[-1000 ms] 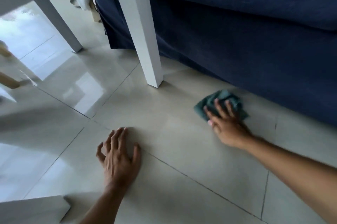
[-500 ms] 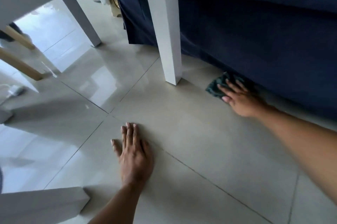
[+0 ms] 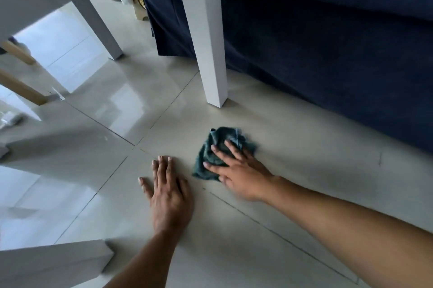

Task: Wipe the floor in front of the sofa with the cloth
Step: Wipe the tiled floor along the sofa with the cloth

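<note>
Setting: domestic living room, seen from floor level. Evidence: navy fabric-covered sofa point(image 3: 328, 49) with its skirt reaching the floor; glossy pale ceramic floor tiles point(image 3: 112, 105) with thin grout lines; square white table leg point(image 3: 206, 37) standing just before the sofa; slanted wooden furniture legs point(image 3: 21, 88) at left edge.

Glossy pale beige tiled floor point(image 3: 293, 147), crossed by thin dark grout lines, brightly reflective at left. Directly on it: a crumpled dark teal cloth point(image 3: 216, 145), pressed flat under the right hand point(image 3: 241, 174); the left hand point(image 3: 168, 190) spread palm-down just beside the cloth; a square white table leg point(image 3: 210, 53) standing upright beyond the cloth; a second white leg point(image 3: 100, 30) farther back at left; the dark navy fabric sofa point(image 3: 328, 65) skirt reaching the tiles at right.
</note>
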